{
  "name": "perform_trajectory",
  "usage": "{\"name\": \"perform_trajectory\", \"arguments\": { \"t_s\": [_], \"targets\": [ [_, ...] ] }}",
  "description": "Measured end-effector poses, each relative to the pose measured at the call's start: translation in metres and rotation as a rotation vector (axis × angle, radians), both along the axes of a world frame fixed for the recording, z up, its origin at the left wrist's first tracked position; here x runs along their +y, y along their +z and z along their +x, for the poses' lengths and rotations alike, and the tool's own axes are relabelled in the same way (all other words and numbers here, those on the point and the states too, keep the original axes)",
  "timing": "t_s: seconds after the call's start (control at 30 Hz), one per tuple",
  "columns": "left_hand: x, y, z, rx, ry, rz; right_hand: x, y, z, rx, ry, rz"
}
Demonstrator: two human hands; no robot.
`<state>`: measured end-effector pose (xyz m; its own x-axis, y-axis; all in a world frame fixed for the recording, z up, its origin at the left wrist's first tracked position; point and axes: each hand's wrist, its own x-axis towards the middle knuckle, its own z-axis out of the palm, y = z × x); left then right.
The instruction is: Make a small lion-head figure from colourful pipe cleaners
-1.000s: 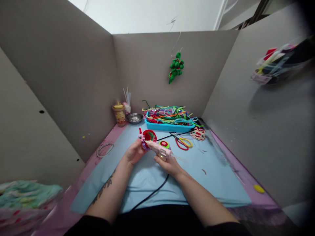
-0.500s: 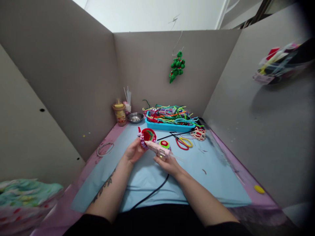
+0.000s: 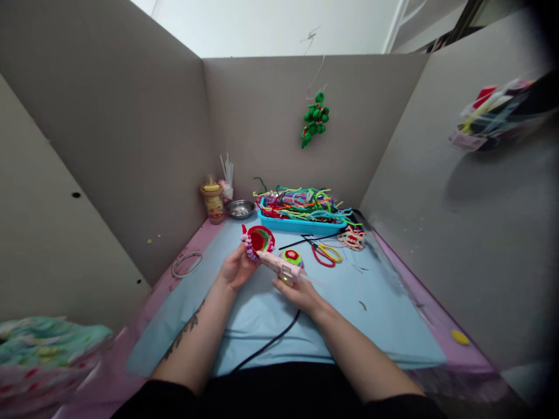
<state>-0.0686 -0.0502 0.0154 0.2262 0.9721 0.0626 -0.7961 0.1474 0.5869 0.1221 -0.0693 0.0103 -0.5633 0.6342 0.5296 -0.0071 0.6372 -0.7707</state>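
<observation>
The left hand is partly closed, its fingers curled around the side of a red-rimmed fuzzy cup with purple bobbles along its left and lower edge. How far the hidden fingers wrap underneath cannot be told.

At far left lies a patterned cloth; next comes a pale ring near the table's edge. Behind it stand a drink cup and a holder of white sticks, with a metal bowl just beside them.

The fuzzy cup is held above the blue sheet, tilted with its opening showing. A pink glue gun points left at its lower edge; whether the tip touches cannot be told. The right hand is closed around the gun's grip.

Past the gun sits a round striped piece, with a blue tray of fuzzy stems behind. Farther right are scissors, a beige and red piece and a yellow disc.
</observation>
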Motion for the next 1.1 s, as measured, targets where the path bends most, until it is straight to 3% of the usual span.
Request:
{"name": "perform_trajectory", "arguments": {
  "t_s": [1.1],
  "targets": [
    [-0.0014, 0.0032, -0.0072, -0.034, 0.003, 0.052, 0.0005, 0.0014, -0.0001, 0.017, 0.003, -0.022]
  ]
}}
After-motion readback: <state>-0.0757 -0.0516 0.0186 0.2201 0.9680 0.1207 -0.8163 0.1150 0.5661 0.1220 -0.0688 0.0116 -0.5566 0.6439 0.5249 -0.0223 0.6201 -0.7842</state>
